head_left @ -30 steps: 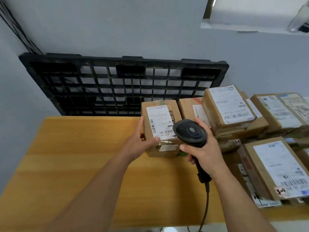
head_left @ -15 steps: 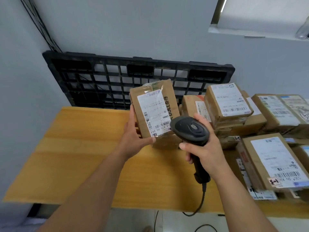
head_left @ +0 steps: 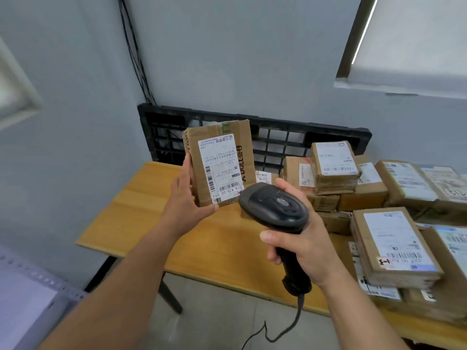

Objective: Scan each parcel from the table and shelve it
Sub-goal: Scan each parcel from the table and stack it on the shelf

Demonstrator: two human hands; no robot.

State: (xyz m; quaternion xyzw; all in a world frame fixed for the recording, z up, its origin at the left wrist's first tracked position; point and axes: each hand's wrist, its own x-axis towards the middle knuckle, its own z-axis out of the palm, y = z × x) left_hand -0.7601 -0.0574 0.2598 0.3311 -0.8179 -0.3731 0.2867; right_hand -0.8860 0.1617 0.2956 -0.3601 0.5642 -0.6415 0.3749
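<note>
Parcel (head_left: 219, 165) looks light and stiff, upright above the surface (head_left: 141, 210). Left hand (head_left: 185, 200) grips its lower left edge; right hand (head_left: 305, 245) wraps the scanner (head_left: 274, 205) handle.

Light: soft daylight, moderately bright, even; source: blinded window (head_left: 414, 46) at upper right, one thin bright strip along its frame; wall (head_left: 240, 59) cool grey, paler toward that side; shadows: faint and diffuse, deepest beneath the table (head_left: 121, 218) and within the black pallet (head_left: 290, 128); glare: low sheen on the scanner (head_left: 275, 205) head; label on the raised parcel (head_left: 219, 168) bright yet legible; focus: centre fairly sharp, smaller print soft; left margin and the perforated shelf upright (head_left: 43, 279) smeared; distortion: wide-angle, window frame and table edges leaning toward the corners
</note>
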